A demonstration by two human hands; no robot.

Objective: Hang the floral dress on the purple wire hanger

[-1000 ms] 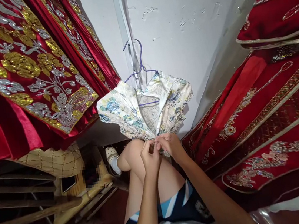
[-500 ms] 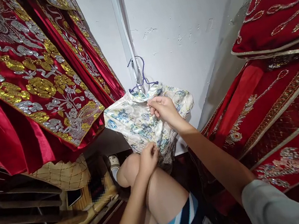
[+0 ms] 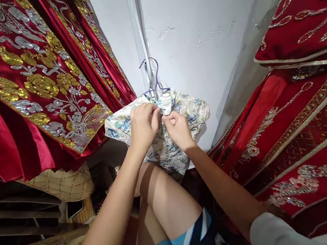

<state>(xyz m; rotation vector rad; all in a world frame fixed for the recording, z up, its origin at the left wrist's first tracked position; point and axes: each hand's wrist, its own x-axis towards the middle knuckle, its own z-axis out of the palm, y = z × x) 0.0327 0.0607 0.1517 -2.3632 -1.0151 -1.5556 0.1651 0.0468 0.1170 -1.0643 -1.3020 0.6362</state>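
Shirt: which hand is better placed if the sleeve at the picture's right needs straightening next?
Likely the right hand: it is nearer that sleeve. The left hand would probably have to cross it. Both work close to the collar.

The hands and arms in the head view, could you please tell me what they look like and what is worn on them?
The left hand and right hand show no gloves, rings or watch. The right arm wears a plain, pale grey-white sleeve ending above the forearm; the visible left arm is bare.
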